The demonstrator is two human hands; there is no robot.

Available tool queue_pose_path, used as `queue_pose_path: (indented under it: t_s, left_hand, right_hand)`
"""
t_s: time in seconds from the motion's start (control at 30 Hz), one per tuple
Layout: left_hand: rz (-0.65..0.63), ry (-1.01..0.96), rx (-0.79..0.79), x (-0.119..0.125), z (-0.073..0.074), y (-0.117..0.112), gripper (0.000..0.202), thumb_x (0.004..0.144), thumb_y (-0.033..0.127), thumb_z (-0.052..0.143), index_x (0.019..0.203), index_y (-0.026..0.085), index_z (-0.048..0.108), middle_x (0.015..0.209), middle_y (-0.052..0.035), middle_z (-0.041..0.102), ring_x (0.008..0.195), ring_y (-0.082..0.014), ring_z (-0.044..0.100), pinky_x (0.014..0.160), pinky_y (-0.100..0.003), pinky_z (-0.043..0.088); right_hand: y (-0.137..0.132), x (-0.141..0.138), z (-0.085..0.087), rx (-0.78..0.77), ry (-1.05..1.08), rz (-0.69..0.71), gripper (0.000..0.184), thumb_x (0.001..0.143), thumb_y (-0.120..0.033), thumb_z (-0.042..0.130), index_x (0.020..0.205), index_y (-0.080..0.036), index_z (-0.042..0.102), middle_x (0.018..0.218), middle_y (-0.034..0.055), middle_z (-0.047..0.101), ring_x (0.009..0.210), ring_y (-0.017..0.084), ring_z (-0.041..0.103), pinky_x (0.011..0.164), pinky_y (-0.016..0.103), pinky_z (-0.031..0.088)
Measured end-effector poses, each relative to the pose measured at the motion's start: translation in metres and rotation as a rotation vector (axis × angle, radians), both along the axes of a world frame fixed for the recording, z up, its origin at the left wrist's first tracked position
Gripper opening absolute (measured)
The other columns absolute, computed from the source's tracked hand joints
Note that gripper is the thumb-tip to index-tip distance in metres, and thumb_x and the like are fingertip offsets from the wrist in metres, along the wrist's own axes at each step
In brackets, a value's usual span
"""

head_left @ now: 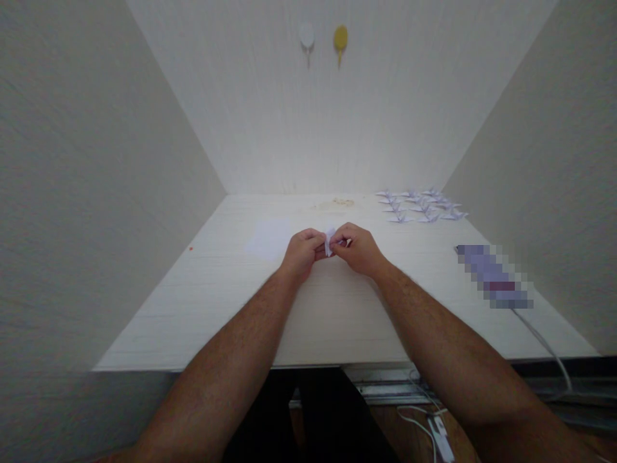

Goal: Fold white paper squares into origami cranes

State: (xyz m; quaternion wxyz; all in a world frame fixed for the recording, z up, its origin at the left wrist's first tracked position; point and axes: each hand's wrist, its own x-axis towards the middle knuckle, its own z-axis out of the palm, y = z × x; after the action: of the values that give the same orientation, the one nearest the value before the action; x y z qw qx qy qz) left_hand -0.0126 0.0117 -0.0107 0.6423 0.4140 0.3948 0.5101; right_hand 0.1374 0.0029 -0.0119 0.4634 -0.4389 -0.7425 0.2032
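Between my two hands, a little above the middle of the white table, is a small folded piece of white paper [329,242]. My left hand [303,249] pinches it from the left, thumb on top and fingers beneath. From the other side my right hand [355,247] grips it between thumb and fingertips. The fingertips cover part of the paper, so its exact folds are hidden. Left of my hands a pale sheet of paper [268,238] lies flat on the table.
Several folded paper cranes [424,209] stand in rows at the back right of the table [332,315]. A blurred-out device [494,276] with a white cable [544,341] lies at the right. Walls enclose three sides. A power strip [441,437] is on the floor.
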Motion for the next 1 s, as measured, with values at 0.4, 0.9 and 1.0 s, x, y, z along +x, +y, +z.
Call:
queue_pose_path:
  t_s: [0.4,0.9,1.0]
  left_hand:
    - [-0.017,-0.020,0.079,-0.0003,-0.0042,0.0003,0.026,0.059,0.025,0.077,0.070,0.015,0.056,0.066,0.0003,0.064,0.064,-0.0111,0.061,0.072,-0.036,0.059]
    - [-0.005,0.019,0.049,0.0001,0.0001,-0.0007,0.022,0.058,0.021,0.075,0.063,0.014,0.055,0.062,-0.0002,0.060,0.061,-0.0119,0.059,0.069,-0.038,0.059]
    - [-0.001,0.038,0.061,0.0002,-0.0002,-0.0003,0.021,0.058,0.021,0.074,0.064,0.013,0.055,0.063,-0.0007,0.061,0.061,-0.0121,0.060,0.070,-0.038,0.059]
  right_hand:
    - [0.0002,-0.0047,-0.0015,0.143,-0.113,-0.162,0.011,0.074,-0.014,0.059,0.066,-0.020,0.056,0.071,0.0012,0.055,0.067,0.014,0.050,0.063,0.027,0.039]
    - [-0.0031,-0.0052,0.0030,0.053,-0.099,-0.132,0.009,0.071,-0.018,0.054,0.063,-0.020,0.050,0.062,-0.0020,0.051,0.061,0.013,0.044,0.058,0.025,0.032]
    - [-0.0015,-0.0032,0.0030,-0.009,-0.035,-0.135,0.008,0.069,-0.019,0.052,0.062,-0.020,0.049,0.060,-0.0032,0.049,0.060,0.012,0.043,0.057,0.025,0.031]
